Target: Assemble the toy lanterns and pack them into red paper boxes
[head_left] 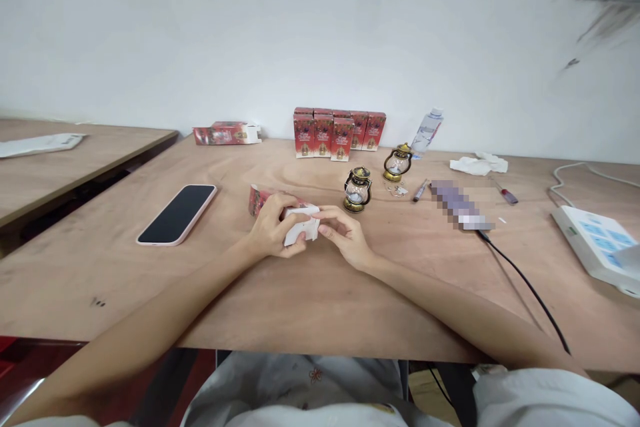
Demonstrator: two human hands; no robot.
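A red printed cardboard box with a white end (311, 228) lies near the middle of a light-brown wooden counter (320, 320), its long axis running from 10 to 4 o'clock, white end towards 4. The left hand (275, 227) grips around it; the right hand (345, 235) has thumb and fingertips at the white end, whether pinching I cannot tell. From the box, two gold-and-black lanterns with clear globes (357, 192), something pale inside, stand at 2 o'clock; upright red cardboard boxes (323, 137), contents hidden, at 1
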